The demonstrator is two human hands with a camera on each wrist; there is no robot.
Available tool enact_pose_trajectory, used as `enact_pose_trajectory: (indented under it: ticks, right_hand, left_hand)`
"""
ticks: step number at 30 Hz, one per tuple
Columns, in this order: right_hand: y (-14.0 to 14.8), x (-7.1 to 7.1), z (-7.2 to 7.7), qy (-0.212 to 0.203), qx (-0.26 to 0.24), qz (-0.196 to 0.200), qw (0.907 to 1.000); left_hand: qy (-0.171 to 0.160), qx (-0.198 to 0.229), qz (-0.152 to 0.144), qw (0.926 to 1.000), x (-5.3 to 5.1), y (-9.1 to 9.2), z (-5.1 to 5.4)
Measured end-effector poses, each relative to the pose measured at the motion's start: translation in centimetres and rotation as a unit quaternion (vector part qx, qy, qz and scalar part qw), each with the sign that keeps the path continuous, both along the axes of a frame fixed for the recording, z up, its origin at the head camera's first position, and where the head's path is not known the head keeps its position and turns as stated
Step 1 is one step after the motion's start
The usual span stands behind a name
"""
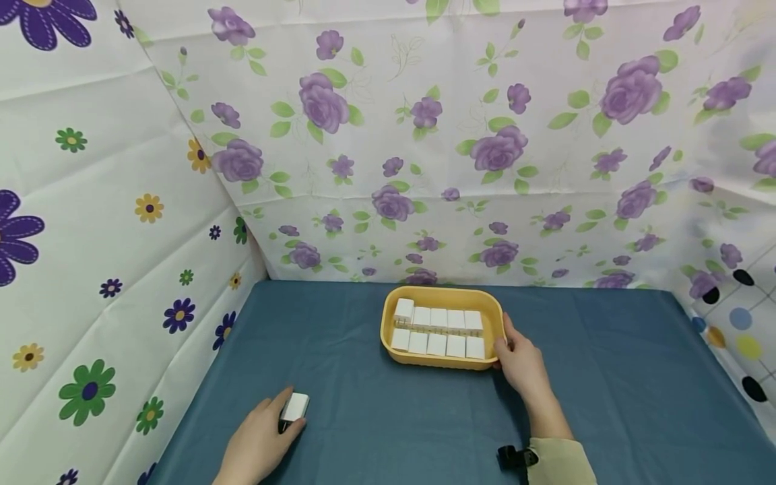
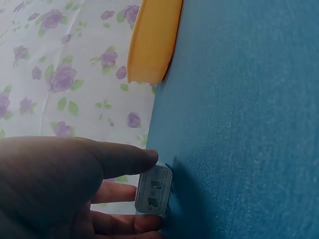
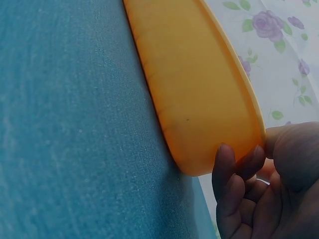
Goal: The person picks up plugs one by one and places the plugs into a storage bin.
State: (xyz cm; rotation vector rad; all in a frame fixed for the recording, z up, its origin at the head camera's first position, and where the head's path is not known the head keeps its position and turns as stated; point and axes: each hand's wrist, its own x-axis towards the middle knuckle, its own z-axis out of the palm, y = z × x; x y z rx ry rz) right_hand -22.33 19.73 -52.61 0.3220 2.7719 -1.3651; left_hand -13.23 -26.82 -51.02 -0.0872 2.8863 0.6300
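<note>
My left hand (image 1: 257, 434) pinches a small white power adapter (image 1: 296, 407) between thumb and fingers, low over the blue cloth at the front left. In the left wrist view, the power adapter (image 2: 154, 190) shows an end face with two small rectangular slots and faint print. My right hand (image 1: 523, 360) grips the right end of a yellow tray (image 1: 445, 295), thumb at the rim and fingers against the outer wall. Two rows of similar white blocks (image 1: 436, 344) lie inside the tray, with small metal pins showing between the rows. In the right wrist view, the tray (image 3: 199, 84) hides its contents.
A blue cloth (image 1: 388, 431) covers the table. White flowered sheets (image 1: 364, 168) hang behind it and along the sides. A black strap piece (image 1: 515, 458) sits at the right sleeve (image 1: 560, 461).
</note>
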Motion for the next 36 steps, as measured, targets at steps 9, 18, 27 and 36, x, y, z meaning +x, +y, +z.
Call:
enact_pose_trajectory:
  ticks: [9,18,27,36]
  right_hand:
    - [0.0,0.1,-0.1,0.003,0.002,0.0,1.0]
    - [0.0,0.1,-0.3,0.004,0.003,0.001,1.0]
    - [-0.1,0.1,-0.1,0.002,-0.001,0.001,1.0]
    - [-0.2,0.1,-0.2,0.011,0.0,-0.002,0.9999]
  left_hand:
    - [0.027,-0.011,-0.002,0.9996,-0.2,0.4,-0.5]
    - [0.049,-0.017,-0.002,0.9987,-0.2,0.7,-0.9]
    - [0.043,-0.015,0.01,0.9989,-0.2,1.1,-1.0]
    - [0.044,-0.018,0.01,0.9988,-0.2,1.3,-1.1]
